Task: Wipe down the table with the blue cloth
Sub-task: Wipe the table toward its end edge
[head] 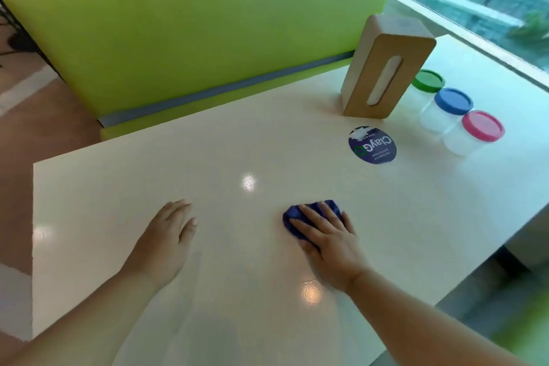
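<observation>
Cream desk point(237, 142), glossy. Near its front middle a bunched blue cloth point(294, 215) lies under the right hand point(326, 238), fingers flat, pressing rather than gripping. Left hand point(166, 235) rests flat, holding nothing. Risk: a wide rightward sweep could topple the lidded jars point(453, 101) or the wooden tissue box point(383, 74).

cloth point(291, 212) pressed on table point(237, 142) under right hand point(326, 242) | left hand point(166, 235) laid flat to its left | tissue box point(383, 77) stood far right | sticker point(372, 145) before it | jar row point(448, 107) to its right
</observation>
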The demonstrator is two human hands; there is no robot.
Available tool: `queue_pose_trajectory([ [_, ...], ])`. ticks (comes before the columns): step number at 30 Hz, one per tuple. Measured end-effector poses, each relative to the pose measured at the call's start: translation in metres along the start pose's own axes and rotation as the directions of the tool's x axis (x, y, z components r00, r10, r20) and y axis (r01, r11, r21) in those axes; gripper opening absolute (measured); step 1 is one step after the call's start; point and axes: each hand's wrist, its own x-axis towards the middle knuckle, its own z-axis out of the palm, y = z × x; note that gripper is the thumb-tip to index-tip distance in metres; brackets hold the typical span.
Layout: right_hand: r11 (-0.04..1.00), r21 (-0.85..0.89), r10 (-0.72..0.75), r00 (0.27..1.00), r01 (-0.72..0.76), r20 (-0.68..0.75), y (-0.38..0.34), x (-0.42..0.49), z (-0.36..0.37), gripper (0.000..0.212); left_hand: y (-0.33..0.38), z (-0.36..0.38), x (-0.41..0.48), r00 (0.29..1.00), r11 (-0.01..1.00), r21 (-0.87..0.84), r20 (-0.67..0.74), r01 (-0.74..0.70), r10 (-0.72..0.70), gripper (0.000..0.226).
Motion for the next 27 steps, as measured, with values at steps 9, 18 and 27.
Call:
queue_pose_trajectory([
  [9,0.996,-0.011,0.090,0.996,-0.090,0.012,-0.009,-0.025,0.008,0.045,0.031,0.023,-0.006,0.995,0.997,-0.032,0.070,-0.073,0.075,0.040],
  [18,0.939,-0.006,0.342,0.939,-0.343,-0.047,0.105,-0.085,-0.018,0.043,0.065,0.031,-0.006,0.988,0.991,-0.028,0.074,-0.131,0.133,0.039],
  [27,0.929,-0.011,0.370,0.928,-0.371,-0.040,0.088,-0.040,-0.011,0.050,0.078,0.044,-0.038,1.000,0.999,-0.038,0.008,-0.029,0.029,0.039],
])
